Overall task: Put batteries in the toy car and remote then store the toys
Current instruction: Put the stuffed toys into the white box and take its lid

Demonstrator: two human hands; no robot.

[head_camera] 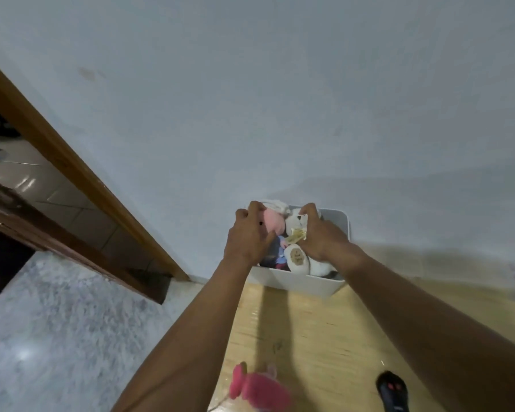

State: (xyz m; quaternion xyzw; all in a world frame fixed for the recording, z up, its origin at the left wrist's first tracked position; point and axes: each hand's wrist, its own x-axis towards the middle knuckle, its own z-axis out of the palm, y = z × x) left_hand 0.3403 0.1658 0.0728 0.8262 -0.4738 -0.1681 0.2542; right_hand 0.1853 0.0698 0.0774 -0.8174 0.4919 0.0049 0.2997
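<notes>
The hands are apart, both down in the white bin (304, 282) at the counter's (309, 337) far edge. The left hand (249, 236) curls over a pink soft toy (272, 220) and the right hand (318, 233) grips a white soft toy (298, 258). Both toys look light and squashy, and could probably be pressed anywhere. The black remote (391, 389) lies at the near edge. It looks hard and smooth, and is best held round its body.

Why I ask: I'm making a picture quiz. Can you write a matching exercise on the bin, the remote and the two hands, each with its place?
1. bin
2. remote
3. left hand
4. right hand

a. holding the white plush
b. against the wall
c. holding the pink plush
d. on the table, near edge

Pairs: 1-b, 2-d, 3-c, 4-a.
</notes>
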